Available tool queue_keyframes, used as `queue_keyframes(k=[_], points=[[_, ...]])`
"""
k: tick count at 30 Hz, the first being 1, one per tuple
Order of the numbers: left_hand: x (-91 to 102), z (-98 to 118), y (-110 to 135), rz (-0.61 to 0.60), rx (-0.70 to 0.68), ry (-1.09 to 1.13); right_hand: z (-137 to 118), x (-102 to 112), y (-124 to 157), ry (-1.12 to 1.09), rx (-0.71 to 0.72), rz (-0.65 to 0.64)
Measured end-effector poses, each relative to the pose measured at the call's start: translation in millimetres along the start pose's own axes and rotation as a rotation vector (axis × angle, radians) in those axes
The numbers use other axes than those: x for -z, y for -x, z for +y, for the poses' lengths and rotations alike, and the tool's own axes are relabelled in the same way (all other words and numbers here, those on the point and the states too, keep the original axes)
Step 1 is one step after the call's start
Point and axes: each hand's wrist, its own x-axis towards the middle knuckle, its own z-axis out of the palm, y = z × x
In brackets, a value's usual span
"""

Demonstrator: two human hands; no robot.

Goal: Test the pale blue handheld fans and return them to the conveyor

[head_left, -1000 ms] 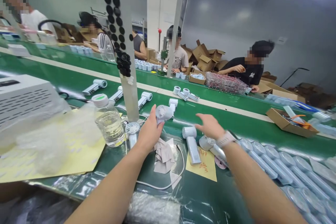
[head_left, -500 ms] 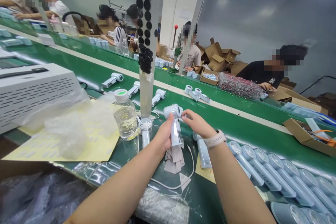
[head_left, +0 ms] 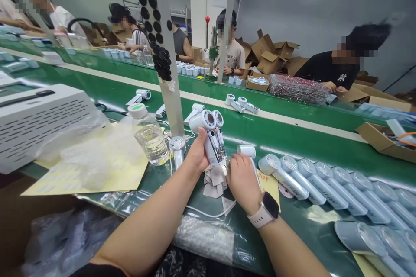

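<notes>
My left hand [head_left: 196, 156] grips a pale blue handheld fan [head_left: 209, 134] upright by its handle, its round head up; motion blur doubles its outline. My right hand [head_left: 239, 179], with a white watch on the wrist, has its fingers closed at the base of the fan's handle, where a white cable [head_left: 208, 213] leads off across the bench. What those fingers pinch is hidden. A grey cloth [head_left: 214, 181] lies under both hands. Another fan [head_left: 177, 149] lies just left of my left hand, and one more fan [head_left: 247, 151] lies right of it.
A water bottle [head_left: 147, 134] stands on yellow paper beside crumpled plastic [head_left: 94, 151]. A metal post [head_left: 170, 82] carrying black discs rises behind. Several fans [head_left: 325, 181] lie in a row at the right. A white machine [head_left: 39, 117] sits left. Other people work across the green conveyor [head_left: 292, 117].
My left hand has drawn the fan off the belt towards me and stood it upright. My right hand dropped from the fan's head to the base of its handle.
</notes>
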Motion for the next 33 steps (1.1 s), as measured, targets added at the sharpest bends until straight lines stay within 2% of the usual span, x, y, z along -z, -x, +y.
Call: queue_keyframes(k=[3, 6, 8, 10, 14, 19, 23, 26, 29, 31, 33], points=[[-1.7, 5, 2, -0.050, 0.013, 0.036, 4, 8, 4, -0.364, -0.053, -0.156], [-1.3, 7, 3, -0.048, 0.013, 0.026, 7, 10, 5, -0.901, -0.144, -0.320], [-0.7, 6, 4, -0.085, 0.019, 0.010, 3, 6, 4, -1.067, -0.188, -0.352], [-0.5, 5, 5, -0.129, 0.002, -0.003, -4, 2, 5, -1.108, -0.186, -0.318], [-0.5, 2, 7, -0.184, -0.021, -0.021, -16, -7, 9, -1.250, -0.160, -0.160], [-1.7, 6, 8, -0.172, -0.002, 0.043, -16, -6, 10, -1.219, -0.156, -0.190], [-3.2, 5, 8, -0.175, -0.005, 0.039, -21, -10, 13, -1.247, -0.157, -0.105], [-3.0, 0, 8, -0.141, -0.074, -0.020, -25, -16, 14, -1.327, -0.205, -0.061], [-3.2, -4, 8, -0.115, -0.104, -0.085, -25, -18, 14, -1.400, -0.240, -0.116], [-3.9, -5, 10, -0.141, -0.077, -0.071, -23, -16, 13, -1.406, -0.223, -0.173], [-4.6, -4, 11, -0.176, -0.055, -0.038, -21, -14, 13, -1.394, -0.205, -0.177]])
